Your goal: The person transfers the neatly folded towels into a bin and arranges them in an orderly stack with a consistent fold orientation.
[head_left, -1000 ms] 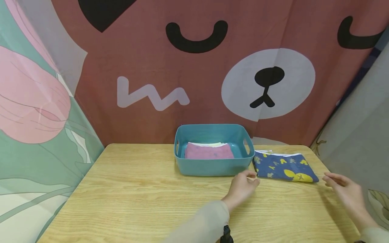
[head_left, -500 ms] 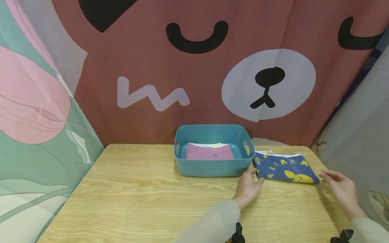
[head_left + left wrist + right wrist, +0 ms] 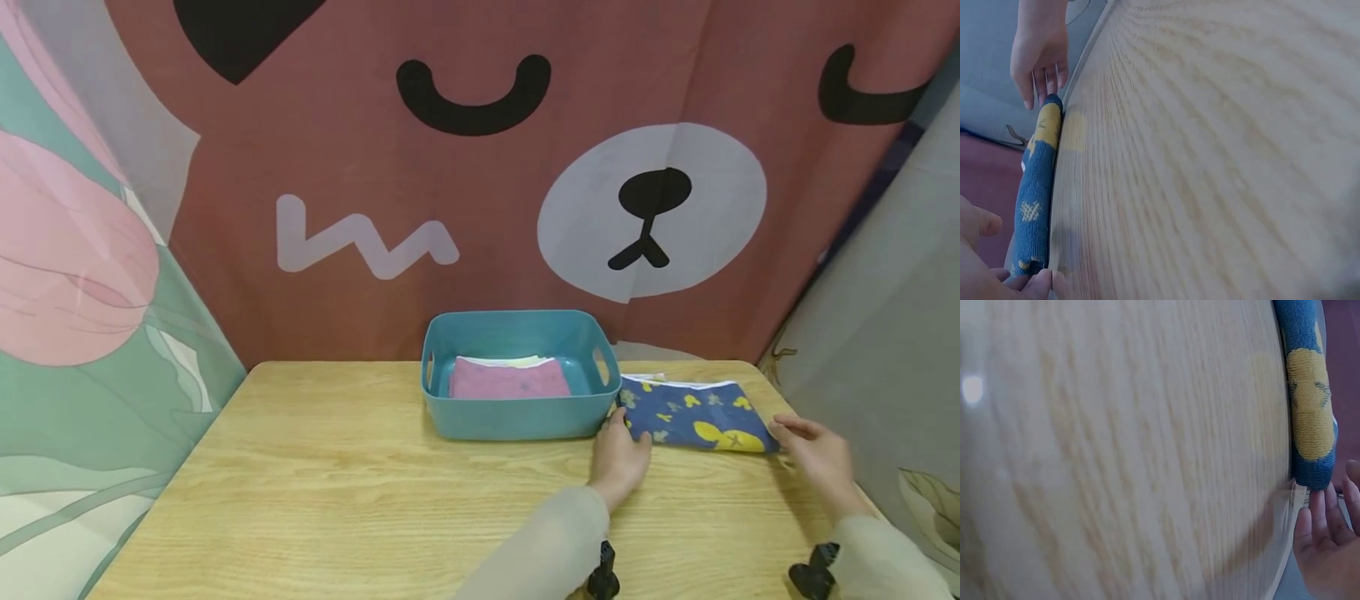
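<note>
A folded blue towel (image 3: 686,417) with yellow figures lies on the table's right part. My left hand (image 3: 621,457) is at its left end; in the left wrist view the fingertips (image 3: 1036,284) touch the low corner of the towel, the thumb held apart above it. At the opposite end is my right hand (image 3: 817,462). In the right wrist view its fingers (image 3: 1319,519) reach out straight to the towel's edge, partly under it, and the thumb stands away from the cloth. Left of the towel stands a teal basket (image 3: 517,418) with a folded pink cloth (image 3: 510,380) inside.
The wooden table (image 3: 337,483) ends just behind the basket, against a hanging curtain (image 3: 360,317) with a bear's face. A grey curtain (image 3: 885,333) hangs close along the right side. The basket's right wall is beside the left hand and towel.
My left hand has moved right and forward to the towel's left end. The right hand has come left to its right end. The towel and basket lie as before; the head view has shifted slightly.
</note>
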The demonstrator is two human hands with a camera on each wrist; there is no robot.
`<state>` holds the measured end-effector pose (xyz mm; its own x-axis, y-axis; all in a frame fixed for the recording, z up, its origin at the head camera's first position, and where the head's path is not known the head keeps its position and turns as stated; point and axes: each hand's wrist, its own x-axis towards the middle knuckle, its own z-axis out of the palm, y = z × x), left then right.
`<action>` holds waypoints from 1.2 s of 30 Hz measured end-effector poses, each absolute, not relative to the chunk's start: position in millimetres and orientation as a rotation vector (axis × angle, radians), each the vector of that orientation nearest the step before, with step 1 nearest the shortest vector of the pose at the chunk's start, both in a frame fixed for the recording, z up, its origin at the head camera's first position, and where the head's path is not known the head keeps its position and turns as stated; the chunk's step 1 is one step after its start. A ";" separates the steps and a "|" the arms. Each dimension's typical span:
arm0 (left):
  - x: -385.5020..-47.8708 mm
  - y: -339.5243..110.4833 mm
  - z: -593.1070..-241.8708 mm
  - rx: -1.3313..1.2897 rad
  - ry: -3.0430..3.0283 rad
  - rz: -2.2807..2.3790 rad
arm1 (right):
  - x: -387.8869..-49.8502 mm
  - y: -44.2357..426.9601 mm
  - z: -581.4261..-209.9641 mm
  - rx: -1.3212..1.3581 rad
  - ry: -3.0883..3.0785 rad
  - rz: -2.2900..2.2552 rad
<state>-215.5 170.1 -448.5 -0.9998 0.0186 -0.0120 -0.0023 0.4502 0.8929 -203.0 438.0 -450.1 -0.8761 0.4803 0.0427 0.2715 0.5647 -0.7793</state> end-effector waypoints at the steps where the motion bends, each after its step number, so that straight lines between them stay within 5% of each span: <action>1: -216.6 171.5 -449.4 0.005 2.675 1.621 | -203.8 438.1 -451.8 -0.623 -2.558 1.203; 36: -229.4 185.7 -445.4 -0.268 2.224 2.057 | -210.9 434.2 -447.7 -0.545 -2.889 1.161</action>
